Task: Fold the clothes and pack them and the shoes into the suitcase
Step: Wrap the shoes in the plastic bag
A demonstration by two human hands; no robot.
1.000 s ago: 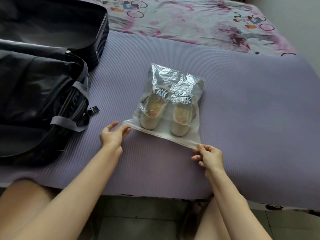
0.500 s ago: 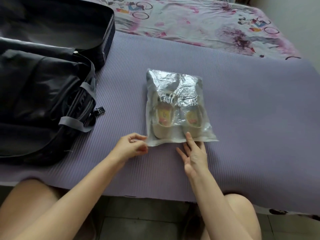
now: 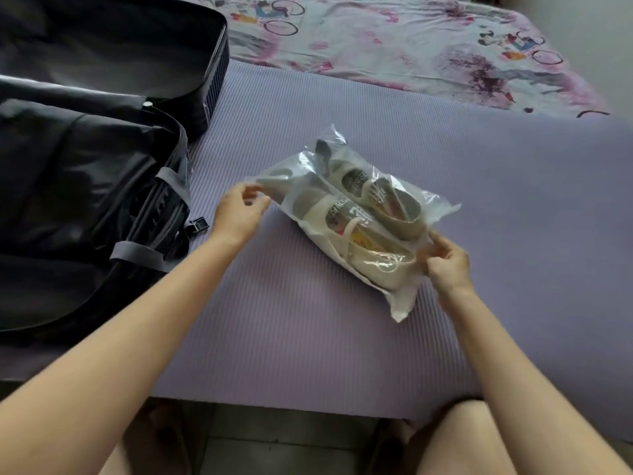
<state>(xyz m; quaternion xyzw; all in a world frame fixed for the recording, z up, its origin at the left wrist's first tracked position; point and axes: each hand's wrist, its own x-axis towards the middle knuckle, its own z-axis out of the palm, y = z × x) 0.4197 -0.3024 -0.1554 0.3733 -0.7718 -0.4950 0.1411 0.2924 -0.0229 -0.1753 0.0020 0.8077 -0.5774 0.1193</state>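
Home bedroom, bed [image 3: 376, 138], cartoon-print sheet [image 3: 394, 39]

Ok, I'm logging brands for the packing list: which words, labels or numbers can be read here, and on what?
On the strap of the nearer shoe, inside the plastic bag: dark printed characters, too blurred to read.
On the strap of the farther shoe: similar print, also unreadable.
On the bedsheet: small pink markings among the cartoons, too small to read.
On the suitcase: no text visible.
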